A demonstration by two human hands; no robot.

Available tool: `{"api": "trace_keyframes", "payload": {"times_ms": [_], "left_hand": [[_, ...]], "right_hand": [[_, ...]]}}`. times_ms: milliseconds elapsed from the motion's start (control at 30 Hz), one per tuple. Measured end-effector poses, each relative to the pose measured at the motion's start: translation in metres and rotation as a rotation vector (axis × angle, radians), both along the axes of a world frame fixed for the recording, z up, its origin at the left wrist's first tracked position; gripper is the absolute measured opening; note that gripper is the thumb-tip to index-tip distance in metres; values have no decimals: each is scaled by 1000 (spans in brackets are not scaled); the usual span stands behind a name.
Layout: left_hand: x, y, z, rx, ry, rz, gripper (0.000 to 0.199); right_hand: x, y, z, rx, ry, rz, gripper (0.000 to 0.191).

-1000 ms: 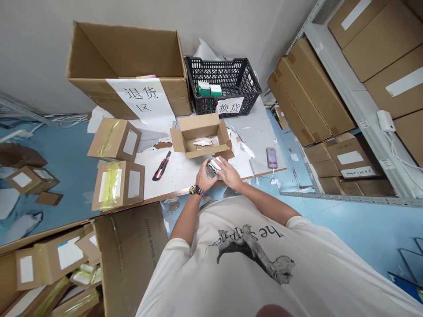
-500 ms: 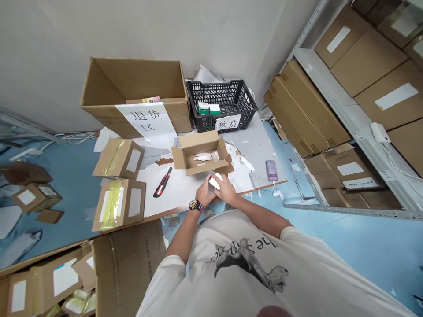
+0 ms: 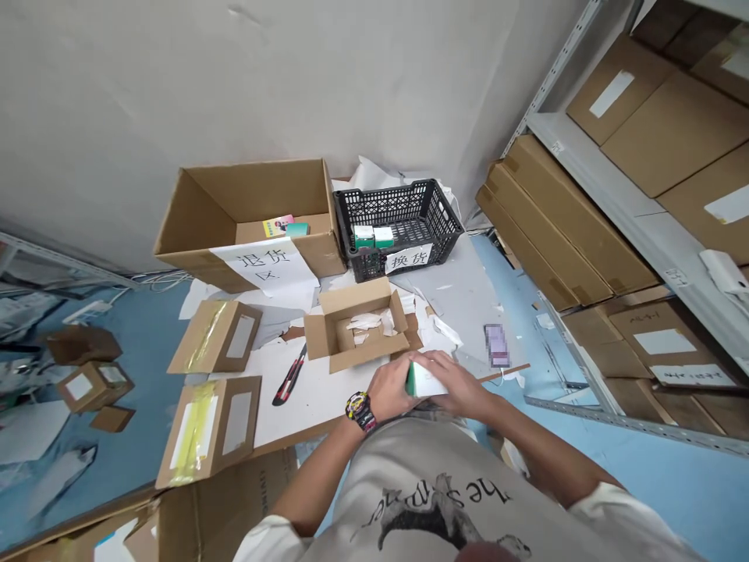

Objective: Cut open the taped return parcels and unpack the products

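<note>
I have both hands together, clamped on a small box, white on top with a green end. The left hand, with a watch at its wrist, grips the green end, and the right hand covers the opposite end. The small box is at the near edge of the surface, close to my shirt; I can't tell whether it touches the surface.

Just beyond the hands I see an open carton with its flaps spread and torn paper inside. Left of it lies a red and black knife, and farther left sit two taped boxes. A phone lies near the right side.

Along the back, I have a big open box with a printed sheet over its front, just beside a black crate. Two green and white boxes stand inside the crate.
</note>
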State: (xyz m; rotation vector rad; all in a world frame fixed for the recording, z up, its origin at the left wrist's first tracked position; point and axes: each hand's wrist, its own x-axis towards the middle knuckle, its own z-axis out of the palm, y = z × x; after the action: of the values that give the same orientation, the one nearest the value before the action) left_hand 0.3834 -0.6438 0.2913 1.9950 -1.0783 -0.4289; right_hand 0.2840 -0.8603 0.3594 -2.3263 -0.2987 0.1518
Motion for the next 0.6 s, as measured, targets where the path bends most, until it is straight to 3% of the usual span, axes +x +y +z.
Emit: {"api": "trace_keyframes", "payload": {"times_ms": [100, 167, 267, 333, 433, 533, 600], "left_hand": [[31, -45, 54, -101, -42, 13, 83], [59, -77, 81, -171, -58, 60, 83], [100, -118, 104, -213, -63, 228, 91], [120, -136, 107, -238, -36, 341, 94], [137, -144, 94, -342, 88, 420, 94], [140, -136, 70, -387, 243, 462, 90], [136, -125, 55, -368, 307, 507, 85]], "right_hand": [[21, -41, 55, -82, -121, -21, 115], [50, -70, 83, -134, -208, -40, 114], [119, -117, 106, -158, -314, -89, 105], [180, -148, 109, -133, -378, -143, 96], [281, -186, 85, -81, -436, -216, 87], [369, -203, 30, -40, -357, -162, 81], [410, -202, -14, -17, -253, -103, 83]]}}
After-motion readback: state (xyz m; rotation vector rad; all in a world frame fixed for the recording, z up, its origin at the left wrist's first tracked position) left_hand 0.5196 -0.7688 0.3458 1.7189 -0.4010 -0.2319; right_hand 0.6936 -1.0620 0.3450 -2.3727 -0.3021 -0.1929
